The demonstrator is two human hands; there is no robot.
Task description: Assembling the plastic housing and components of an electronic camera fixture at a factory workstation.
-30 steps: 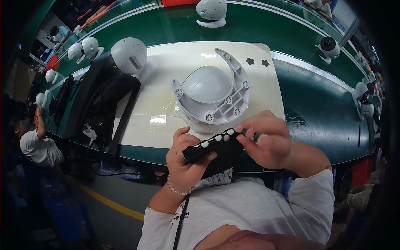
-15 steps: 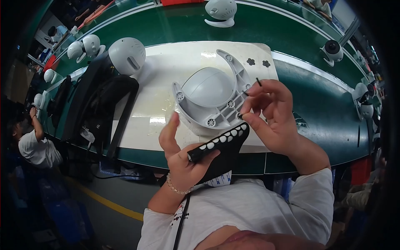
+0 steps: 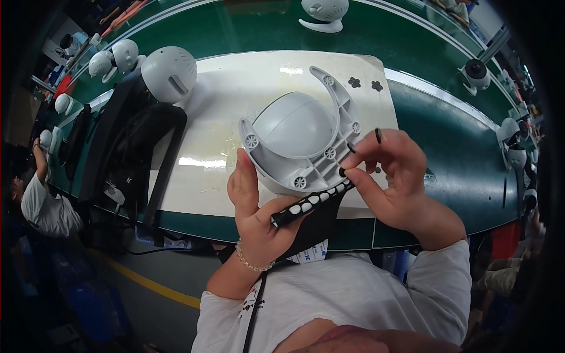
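A second ago my right hand (image 3: 399,182) was picking at the dotted strip (image 3: 306,206); now it is up at the lower right edge of the crescent base (image 3: 281,172), with a small dark pad (image 3: 342,172) at my thumb tip and more dark bits on the other fingers. I cannot tell whether the pad touches the base. My left hand (image 3: 262,223), curled then, now has a finger raised beside the base's left side, while the thumb keeps the black sheet (image 3: 323,220) clamped, its row of white dots facing up. My hands are apart from each other.

The white device (image 3: 294,126) rests, underside of its base up, on a pale board (image 3: 212,115) — glossy in patches — over the green table (image 3: 459,141). Two dark flower-shaped pieces (image 3: 354,82) lie at the board's far right. To the left sits a black bag (image 3: 144,138) with a rounded white shell (image 3: 169,73) next to it. Beyond runs a green belt (image 3: 247,29) carrying another white unit (image 3: 325,10); a co-worker (image 3: 50,206) works at far left, near a yellow floor line (image 3: 147,284).
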